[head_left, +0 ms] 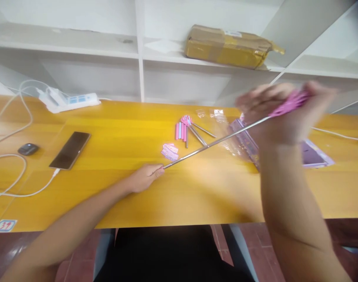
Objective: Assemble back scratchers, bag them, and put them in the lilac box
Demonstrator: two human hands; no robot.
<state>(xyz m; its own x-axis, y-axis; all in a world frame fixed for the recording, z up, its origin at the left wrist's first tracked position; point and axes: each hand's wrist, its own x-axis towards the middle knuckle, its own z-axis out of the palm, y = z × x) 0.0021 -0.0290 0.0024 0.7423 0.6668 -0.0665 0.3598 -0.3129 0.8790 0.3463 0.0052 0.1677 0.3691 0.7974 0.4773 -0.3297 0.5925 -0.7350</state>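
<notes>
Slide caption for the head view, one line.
A metal rod slants over a yellow desk, left hand at one end, right hand at its pink end.

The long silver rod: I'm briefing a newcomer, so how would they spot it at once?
Find the yellow wooden desk in front of the white shelves. Above it, the person's left hand holds one end of the long silver rod, which slants up to a pink piece at the right hand. Unlike the shorter silver rods on the desk, it spans both hands.

Rods point(198, 135), phone point(70, 150) on yellow table point(126, 133)
</notes>
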